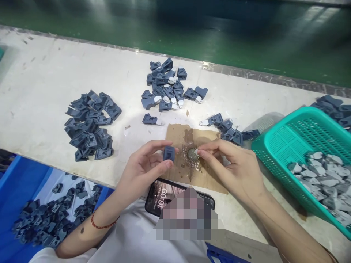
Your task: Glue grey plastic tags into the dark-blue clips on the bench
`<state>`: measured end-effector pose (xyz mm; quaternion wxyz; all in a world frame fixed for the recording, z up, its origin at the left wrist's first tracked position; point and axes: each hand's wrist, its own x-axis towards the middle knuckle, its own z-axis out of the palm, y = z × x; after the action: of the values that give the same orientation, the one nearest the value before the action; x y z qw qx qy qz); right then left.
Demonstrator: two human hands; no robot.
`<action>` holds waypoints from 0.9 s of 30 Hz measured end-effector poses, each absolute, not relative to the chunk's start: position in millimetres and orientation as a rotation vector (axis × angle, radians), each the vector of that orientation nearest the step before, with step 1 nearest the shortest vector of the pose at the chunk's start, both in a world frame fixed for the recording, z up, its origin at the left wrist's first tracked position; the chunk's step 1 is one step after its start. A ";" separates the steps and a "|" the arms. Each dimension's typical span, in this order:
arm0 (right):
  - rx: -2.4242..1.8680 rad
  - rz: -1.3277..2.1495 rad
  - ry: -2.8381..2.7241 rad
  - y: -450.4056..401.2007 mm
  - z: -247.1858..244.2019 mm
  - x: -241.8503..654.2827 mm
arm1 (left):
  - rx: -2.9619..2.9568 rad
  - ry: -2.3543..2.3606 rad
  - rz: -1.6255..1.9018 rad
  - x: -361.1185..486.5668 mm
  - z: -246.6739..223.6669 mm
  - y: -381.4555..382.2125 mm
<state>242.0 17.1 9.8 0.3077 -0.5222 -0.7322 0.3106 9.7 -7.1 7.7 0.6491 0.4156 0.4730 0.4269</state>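
Note:
My left hand (149,160) holds a dark blue plastic part (168,153) between thumb and fingers, over the left edge of a brown cardboard sheet (178,137). Across from it, my right hand (233,164) pinches a small white piece (196,153) at a round, greyish, glittery spot (192,155) on the cardboard. The two hands are apart. Wet-looking stains surround the spot. Beyond the cardboard lies a pile of blue parts (164,86), some with white pieces on them.
More blue parts lie at the left (90,124) and right (231,129). A green basket (267,140) at the right holds light grey pieces (323,175). A phone (156,199) lies at the near edge. A blue bin (13,186) sits at lower left.

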 end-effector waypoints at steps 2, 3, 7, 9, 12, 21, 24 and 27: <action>-1.329 0.768 -2.029 19.1 9.4 241.2 | 0.947 1.073 0.948 11.6 5.0 -7.5; -1.302 0.740 -2.071 20.1 9.5 240.6 | 0.952 1.073 0.938 12.3 3.6 -7.9; -1.214 0.686 -2.185 22.5 11.1 238.6 | 0.972 1.068 0.936 14.0 -1.2 -9.9; -1.219 0.668 -2.173 22.2 12.3 238.3 | 0.976 1.064 0.932 14.7 -2.1 -10.9; -1.242 0.661 -2.159 20.9 12.9 238.4 | 1.001 1.053 0.936 16.1 -1.5 -12.0; -1.237 0.698 -2.173 20.0 10.4 240.0 | 1.088 1.070 0.982 19.2 -1.6 -9.2; -1.251 0.677 -2.147 19.7 9.7 240.3 | 1.068 1.072 1.004 17.9 -2.1 -8.1; -1.280 0.692 -2.145 19.6 9.1 240.3 | 1.028 1.030 1.004 17.1 -1.7 -7.5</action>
<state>240.3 19.6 9.1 0.2711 -0.4752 -0.7966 0.2571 17.1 -7.5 -1.7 0.6342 0.4496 0.4504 0.4390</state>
